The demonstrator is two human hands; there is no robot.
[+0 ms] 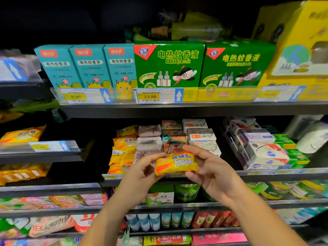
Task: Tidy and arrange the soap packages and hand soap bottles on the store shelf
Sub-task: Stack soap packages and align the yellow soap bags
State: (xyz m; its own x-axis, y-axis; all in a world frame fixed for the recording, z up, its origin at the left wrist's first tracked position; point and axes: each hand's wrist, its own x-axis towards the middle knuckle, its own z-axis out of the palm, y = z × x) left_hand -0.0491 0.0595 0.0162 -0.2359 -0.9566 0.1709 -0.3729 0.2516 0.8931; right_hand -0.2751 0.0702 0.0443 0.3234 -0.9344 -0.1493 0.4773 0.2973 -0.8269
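Note:
A yellow sulfur soap package (175, 164) is held in front of the middle shelf by both hands. My left hand (142, 172) pinches its left end, and my right hand (207, 167) grips its right end with fingers over the top. Behind it on the shelf (266, 174) stand a stack of the same yellow sulfur soaps (123, 151), pale lavender-print soap packs (150, 139), colourful soap boxes (173, 134) and white goat soap boxes (202, 137). No hand soap bottle is clearly seen.
To the right sit white and green boxed soaps (269, 151). The shelf above carries teal boxes (88, 68) and green mosquito-liquid boxes (170, 65) behind price tags (158, 95). Lower shelves hold bottles (159, 221) and packets. A dark gap lies left of the yellow stack.

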